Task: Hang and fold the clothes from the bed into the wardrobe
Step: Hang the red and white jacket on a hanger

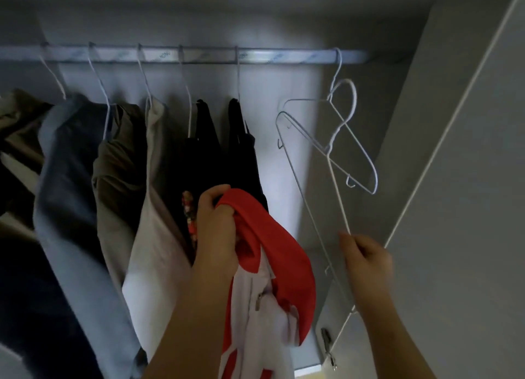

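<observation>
Red-and-white garment [284, 250]: lower centre of frame, bunched, hanging down in front of wardrobe interior. Left hand [216, 230]: fingers curled tight round red upper edge, fabric gathered in fist. Right hand [366, 259], lower right: thumb and fingertips pinch wire of white hanger [338, 196], well apart from garment. Second hanger [338, 63] hooked on rail [284, 56], overlapping first. Hung clothes [71, 165] fill left of rail.
</observation>
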`<state>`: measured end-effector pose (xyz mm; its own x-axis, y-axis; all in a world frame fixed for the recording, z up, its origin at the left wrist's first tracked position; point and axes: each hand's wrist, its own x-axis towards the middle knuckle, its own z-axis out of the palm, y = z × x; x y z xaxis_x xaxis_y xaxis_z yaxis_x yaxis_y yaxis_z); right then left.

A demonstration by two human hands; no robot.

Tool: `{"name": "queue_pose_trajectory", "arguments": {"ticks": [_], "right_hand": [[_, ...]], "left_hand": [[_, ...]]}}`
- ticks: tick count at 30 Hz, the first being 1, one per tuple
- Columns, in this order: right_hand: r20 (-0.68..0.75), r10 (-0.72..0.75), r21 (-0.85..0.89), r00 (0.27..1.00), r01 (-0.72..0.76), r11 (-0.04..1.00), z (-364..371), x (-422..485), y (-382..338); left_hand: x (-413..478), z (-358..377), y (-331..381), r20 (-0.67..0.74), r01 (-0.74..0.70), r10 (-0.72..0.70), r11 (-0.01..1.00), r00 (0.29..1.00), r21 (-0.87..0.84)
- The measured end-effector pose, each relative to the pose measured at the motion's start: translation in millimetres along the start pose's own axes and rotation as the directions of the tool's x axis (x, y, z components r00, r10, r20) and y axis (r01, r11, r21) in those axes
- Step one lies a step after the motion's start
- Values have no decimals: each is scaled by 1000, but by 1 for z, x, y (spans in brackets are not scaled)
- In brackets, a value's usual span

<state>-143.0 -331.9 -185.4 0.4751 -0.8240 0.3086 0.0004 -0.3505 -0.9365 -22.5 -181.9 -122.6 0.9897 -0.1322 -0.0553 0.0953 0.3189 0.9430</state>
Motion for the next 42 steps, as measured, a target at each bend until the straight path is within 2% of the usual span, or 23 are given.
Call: {"name": "queue_pose_trajectory", "arguments": {"ticks": [4,7,10,16,20,23,26,30,33,35,37,38,42], "right_hand": [[-66,-126,54,990,129,990,-33,-21,-9],[-63,-202,41,977,204,978,-64,-39,-17],[-26,-263,35,964,264,964,-101,-66,-21],[105,-387,-11,916,390,921,-163,-116,-22],[191,-422,-39,886,437,899,-182,-145,-14],[204,-370,-84,906,393,916,-192,-154,-3],[238,-298,-198,924,346,917,-197,-157,5],[325,-81,-303,942,185,935,-192,-159,3],[413,-72,-169,908,154,974,-179,-163,-18],[454,-86,83,887,54,995,-169,-166,-40],[479,-104,303,871,-53,952,-161,-166,-54],[471,-100,330,877,-70,941,-157,-166,-58],[342,-59,236,938,-25,971,-146,-164,-60]], "left_hand": [[-33,2,1,38,36,-35,999,999,-25],[-61,8,3,53,94,-89,992,995,-90],[-94,12,11,86,145,-135,982,987,-121],[-159,8,23,336,227,-186,970,923,-87],[-189,1,20,419,226,-175,971,891,-75],[-207,-4,27,412,202,-147,975,899,-92],[-222,-8,31,327,208,-159,971,931,-121],[-236,-8,34,244,225,-204,972,948,-63],[-243,-4,31,290,135,-171,981,942,140],[-247,-3,26,339,33,-143,950,930,309],[-248,-4,22,349,-32,-129,907,928,420],[-249,-5,20,344,-45,-128,890,930,454],[-243,-13,17,309,-64,-113,857,944,511]]}}
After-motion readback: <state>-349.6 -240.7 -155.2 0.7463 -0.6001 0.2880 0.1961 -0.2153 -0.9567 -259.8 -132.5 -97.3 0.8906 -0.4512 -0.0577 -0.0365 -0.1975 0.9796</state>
